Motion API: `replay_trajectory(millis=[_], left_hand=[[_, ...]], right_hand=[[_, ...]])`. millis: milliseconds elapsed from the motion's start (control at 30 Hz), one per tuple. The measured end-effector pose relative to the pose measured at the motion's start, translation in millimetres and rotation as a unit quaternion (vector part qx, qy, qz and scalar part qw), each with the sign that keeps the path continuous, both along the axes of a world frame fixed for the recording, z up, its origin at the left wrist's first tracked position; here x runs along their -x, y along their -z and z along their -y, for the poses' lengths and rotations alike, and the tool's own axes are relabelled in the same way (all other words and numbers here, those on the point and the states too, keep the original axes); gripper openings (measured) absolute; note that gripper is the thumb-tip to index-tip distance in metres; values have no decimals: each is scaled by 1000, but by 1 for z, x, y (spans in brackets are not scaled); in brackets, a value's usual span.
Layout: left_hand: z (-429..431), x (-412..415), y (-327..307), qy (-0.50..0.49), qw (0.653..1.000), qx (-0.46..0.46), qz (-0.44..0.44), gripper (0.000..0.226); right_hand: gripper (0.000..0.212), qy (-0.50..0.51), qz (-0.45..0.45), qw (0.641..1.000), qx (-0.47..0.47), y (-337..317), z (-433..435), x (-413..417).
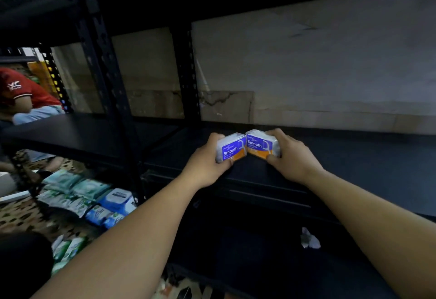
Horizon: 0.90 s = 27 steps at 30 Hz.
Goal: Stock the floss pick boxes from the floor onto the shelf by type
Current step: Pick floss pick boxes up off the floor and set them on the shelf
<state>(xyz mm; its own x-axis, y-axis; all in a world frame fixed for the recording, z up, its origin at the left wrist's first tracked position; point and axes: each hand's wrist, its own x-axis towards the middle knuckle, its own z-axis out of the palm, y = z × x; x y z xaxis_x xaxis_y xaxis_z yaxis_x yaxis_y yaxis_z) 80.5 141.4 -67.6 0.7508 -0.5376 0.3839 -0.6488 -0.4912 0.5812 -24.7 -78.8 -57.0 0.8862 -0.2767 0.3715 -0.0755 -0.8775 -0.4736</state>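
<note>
Gripping one floss pick box in each hand, a person stretches two bare arms over a black metal shelf (354,157) in a dim stockroom. The left hand (207,164) is curled round the left box (231,148), fingers hooked over its far upper edge and thumb tucked beneath the near lower corner. The right hand (290,154) clasps the right box (260,144) in mirror fashion, fingers wrapped over the top and thumb pressed to the lower front corner.

Both boxes are clear plastic with matching blue and orange labels reading "Smooth". They touch along their inner edges and tilt towards each other, near the front of the shelf board. In this light it is hard to tell whether their bases sit on the board or hang just above it.

A pale, cracked wall (306,62) shows behind the shelving, and a black perforated upright (106,74) rises to the left of the hands. Lower left, a heap of green, white and blue packets (89,199) lies on the patterned floor. A crumpled white scrap (310,239) sits on the tier below the right arm. Another person in a red shirt (23,91) is visible beyond the rack at far left.
</note>
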Motion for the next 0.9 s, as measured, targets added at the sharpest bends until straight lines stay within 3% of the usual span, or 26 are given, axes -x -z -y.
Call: replay_trajectory(millis=[267, 367, 467, 533, 633, 800, 900], left_hand=[[-67, 78, 17, 21, 990, 141, -5, 52], [-86, 96, 33, 12, 989, 149, -11, 49], [-102, 101, 59, -23, 990, 133, -40, 48], [-113, 98, 81, -52, 990, 99, -82, 47], [-131, 94, 111, -81, 987, 14, -139, 45], [-156, 84, 149, -112, 969, -93, -202, 41], [-170, 76, 175, -124, 954, -135, -236, 37]], right_hand=[[56, -9, 111, 991, -69, 22, -49, 70], [56, -41, 188, 976, -99, 44, -73, 92], [53, -76, 201, 973, -90, 63, -90, 103], [50, -105, 175, 977, -66, 72, -97, 103], [50, -111, 100, 983, -107, 89, -104, 100], [67, -124, -79, 983, -111, 136, -119, 78], [48, -143, -157, 973, -92, 171, -127, 65]])
